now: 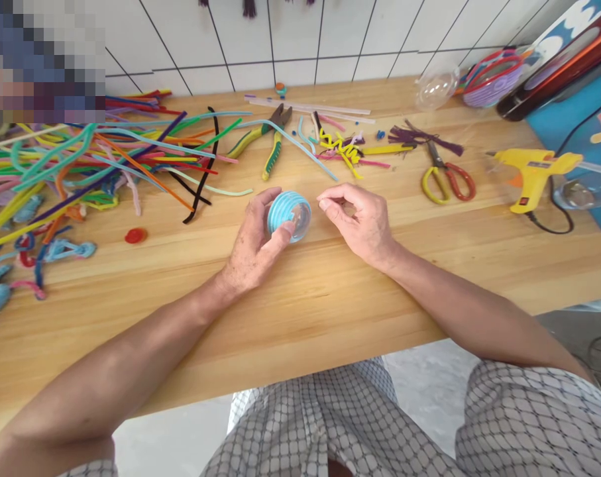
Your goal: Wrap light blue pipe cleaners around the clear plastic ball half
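Observation:
A clear plastic ball (303,213), partly wound with rings of light blue pipe cleaner (280,209), sits in my left hand (253,242). The left thumb presses on its near side and the fingers curl behind it. Just right of the ball, apart from it, my right hand (362,222) is closed in a pinch of thumb and forefinger. Whatever may be between those fingertips is too small to make out. Both hands are just over the wooden table (310,298).
Many coloured pipe cleaners (146,149) spread over the left side. Pliers (275,136) and yellow pipe-cleaner coils (342,146) lie behind the hands. Scissors (446,173), a yellow glue gun (533,169) with a cord, and another clear ball (437,86) are to the right. A red cap (136,235) lies left.

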Available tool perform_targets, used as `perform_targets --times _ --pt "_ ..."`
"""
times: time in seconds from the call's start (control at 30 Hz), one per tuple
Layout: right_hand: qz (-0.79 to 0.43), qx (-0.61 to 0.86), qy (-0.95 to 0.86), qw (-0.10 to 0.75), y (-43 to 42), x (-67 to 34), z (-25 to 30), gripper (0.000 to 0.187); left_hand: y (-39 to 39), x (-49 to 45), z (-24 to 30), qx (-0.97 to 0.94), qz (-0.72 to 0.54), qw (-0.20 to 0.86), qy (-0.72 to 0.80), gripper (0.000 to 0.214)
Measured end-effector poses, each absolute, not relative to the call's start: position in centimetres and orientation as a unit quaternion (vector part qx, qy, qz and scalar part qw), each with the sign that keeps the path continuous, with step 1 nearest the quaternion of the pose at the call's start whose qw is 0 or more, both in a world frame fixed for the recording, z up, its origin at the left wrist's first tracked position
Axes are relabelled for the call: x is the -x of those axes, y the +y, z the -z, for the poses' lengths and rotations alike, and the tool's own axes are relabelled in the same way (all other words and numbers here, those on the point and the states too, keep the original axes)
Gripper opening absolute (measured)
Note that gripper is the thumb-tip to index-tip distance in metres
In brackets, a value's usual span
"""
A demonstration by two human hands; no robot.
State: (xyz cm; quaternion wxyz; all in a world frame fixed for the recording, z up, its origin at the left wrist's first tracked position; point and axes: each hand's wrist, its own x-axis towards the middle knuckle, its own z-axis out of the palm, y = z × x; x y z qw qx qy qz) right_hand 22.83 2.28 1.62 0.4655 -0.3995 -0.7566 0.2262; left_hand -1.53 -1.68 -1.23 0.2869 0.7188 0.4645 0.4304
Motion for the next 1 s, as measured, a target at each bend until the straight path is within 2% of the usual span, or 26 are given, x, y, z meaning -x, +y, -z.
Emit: perform_targets --times 0.27,0.43,0.67,0.83,1.0 --pt "-0.264 0.426 -0.736 0.456 2.3 -22.9 -2.1 0.043 -1.7 1.4 1.2 -0.720 -0.435 0.283 0.461 0.058" --pt "-0.298 0.439 -0.713 0.459 2.2 -22.9 -2.1 0.047 -1.6 1.4 1.4 -0.717 -0.442 0.276 0.464 0.055" --pt "-0.290 0.440 -0.731 0.433 1.9 -23.3 -2.7 0.045 -1.6 1.2 1.3 -0.714 -0.444 0.279 0.463 0.059" --pt "-0.336 0.438 -0.721 0.419 2.9 -23.9 -2.7 0.040 -1.5 1.2 1.5 -0.710 -0.442 0.296 0.461 0.062" --pt "-0.230 0.438 -0.778 0.388 4.1 -24.6 -2.2 0.032 -1.5 1.2 1.5 -0.715 -0.441 0.291 0.458 0.066"
